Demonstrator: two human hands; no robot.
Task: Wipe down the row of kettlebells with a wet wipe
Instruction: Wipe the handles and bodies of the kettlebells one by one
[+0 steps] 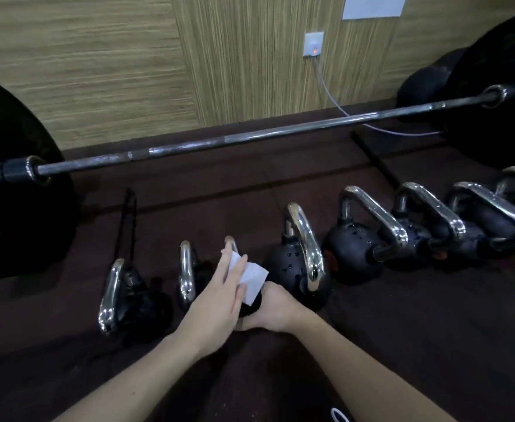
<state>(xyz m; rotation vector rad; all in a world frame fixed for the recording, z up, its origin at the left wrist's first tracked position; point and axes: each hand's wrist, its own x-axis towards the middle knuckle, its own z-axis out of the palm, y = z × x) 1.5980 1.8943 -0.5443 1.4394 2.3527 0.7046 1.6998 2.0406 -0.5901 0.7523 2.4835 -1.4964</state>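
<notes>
Kettlebells (353, 248) stand in a row on the dark floor mat (402, 315) in front of you, black bodies with chrome handles, running from near your left out to the right edge of the view. The third one from the left (250, 309) is the one you are working on, and most of it is hidden behind your hands; only the tip of its chrome handle and a dark patch of its body show. Your left hand (216, 303) lies over its top with the fingers fairly straight, pressing a white wet wipe (250, 277) against it; the wipe sticks out to the right from under your fingers. Your right hand (273, 309) sits low against the right side of the same kettlebell, fingers curled around its body, steadying it. The next kettlebell to the right (295, 266) stands just beside your right hand and shows small drops on its black surface, as does the one after it.

Behind the row, a loaded barbell (250, 137) lies across the mat, with big black plates (19, 208) at the left and right ends. A wood-grain wall (98, 71) rises behind it, carrying a socket (314, 44) with a cable (335, 102) hanging down to the floor.
</notes>
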